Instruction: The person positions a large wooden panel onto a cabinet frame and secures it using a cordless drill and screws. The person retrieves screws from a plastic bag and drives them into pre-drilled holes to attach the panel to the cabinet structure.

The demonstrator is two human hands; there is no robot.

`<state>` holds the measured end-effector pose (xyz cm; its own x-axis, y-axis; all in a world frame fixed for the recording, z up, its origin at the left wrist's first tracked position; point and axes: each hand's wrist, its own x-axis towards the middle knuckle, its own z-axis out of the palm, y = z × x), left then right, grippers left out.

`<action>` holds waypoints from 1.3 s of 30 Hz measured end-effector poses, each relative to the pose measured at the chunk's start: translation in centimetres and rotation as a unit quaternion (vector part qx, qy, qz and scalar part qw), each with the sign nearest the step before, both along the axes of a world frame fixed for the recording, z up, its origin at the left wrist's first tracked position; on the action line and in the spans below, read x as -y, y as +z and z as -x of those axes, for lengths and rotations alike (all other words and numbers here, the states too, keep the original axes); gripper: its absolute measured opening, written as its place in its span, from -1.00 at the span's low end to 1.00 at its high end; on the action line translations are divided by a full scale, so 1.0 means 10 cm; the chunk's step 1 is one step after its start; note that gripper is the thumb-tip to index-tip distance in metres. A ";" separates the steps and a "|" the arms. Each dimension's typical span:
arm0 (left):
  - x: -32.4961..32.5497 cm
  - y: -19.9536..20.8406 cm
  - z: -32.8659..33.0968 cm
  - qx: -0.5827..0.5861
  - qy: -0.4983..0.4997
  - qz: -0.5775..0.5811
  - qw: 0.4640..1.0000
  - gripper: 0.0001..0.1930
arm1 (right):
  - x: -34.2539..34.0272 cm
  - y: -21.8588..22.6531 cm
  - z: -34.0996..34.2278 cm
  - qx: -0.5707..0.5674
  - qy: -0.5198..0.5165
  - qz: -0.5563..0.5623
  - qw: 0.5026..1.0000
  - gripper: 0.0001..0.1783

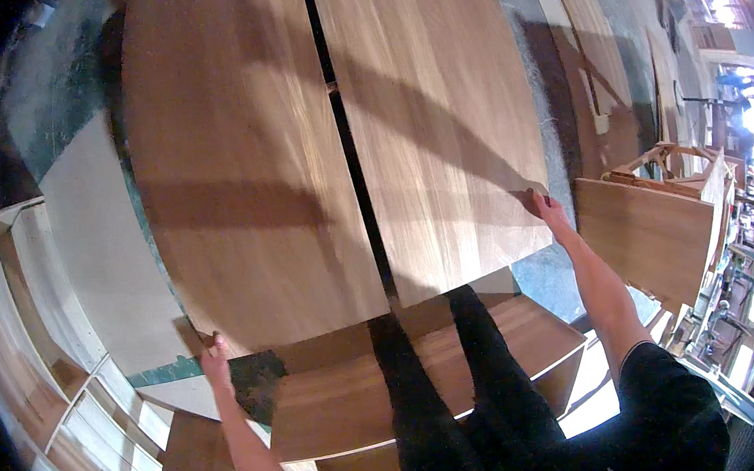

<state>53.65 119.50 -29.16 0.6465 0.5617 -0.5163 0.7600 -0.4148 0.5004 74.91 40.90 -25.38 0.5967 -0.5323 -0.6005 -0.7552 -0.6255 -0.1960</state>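
Note:
Two large wood-grain panels lie side by side before me, split by a narrow dark gap. At the near left corner of the left wooden panel [233, 158], my left hand [216, 362] is closed on the edge, its fingers partly hidden. My right hand [552, 211] grips the outer right edge of the right wooden panel [449, 138], near its closer end. A small piece [332, 87] bridges the gap farther up. Shadows of my arms and body fall across both panels.
By my legs stands a low wooden cabinet box [339, 403]. White shelving frames [76, 410] fill the lower left. To the right is a wooden cabinet piece [649, 227], with long boards [596, 60] beyond it. A pale sheet [111, 252] lies left of the panels.

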 end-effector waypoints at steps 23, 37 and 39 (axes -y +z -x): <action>0.00 0.18 -0.44 -0.179 -0.010 0.103 0.978 -0.28 | -0.04 -0.09 0.17 0.120 0.019 -0.076 0.990 -0.30; -0.10 0.16 -0.30 -0.138 0.211 0.229 0.940 -0.28 | -0.07 -0.05 0.80 0.095 -0.358 -0.211 0.905 -0.60; -0.18 0.18 -0.34 -0.169 0.206 0.218 0.939 -0.33 | 0.06 -0.07 0.80 0.079 -0.366 -0.262 0.889 -0.61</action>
